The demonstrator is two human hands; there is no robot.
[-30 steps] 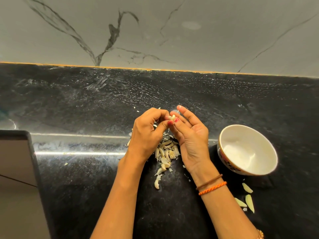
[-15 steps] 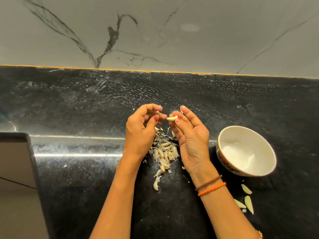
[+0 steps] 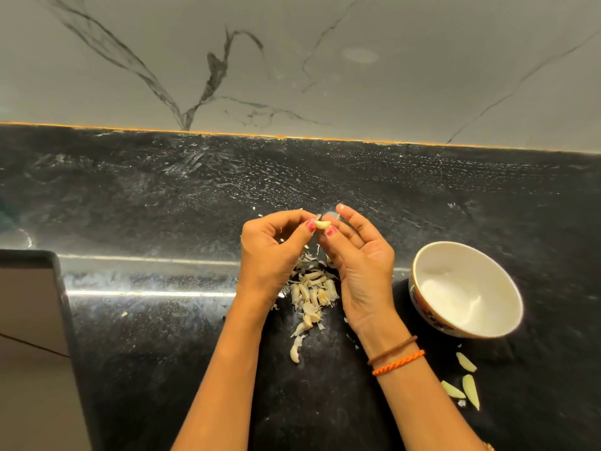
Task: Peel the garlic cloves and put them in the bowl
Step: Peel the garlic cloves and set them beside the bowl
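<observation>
Pinching clove between both thumbs, left hand and right hand, stripping skin; bowl waiting at four o'clock.

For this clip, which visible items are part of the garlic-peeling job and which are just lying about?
Part of the job:
- garlic clove, pinched between left hand and right hand
- pile of cloves and skins
- white bowl
- three peeled cloves beside the bowl

Lying about:
- dark-rimmed tray at the left edge
- wrist bands
</observation>
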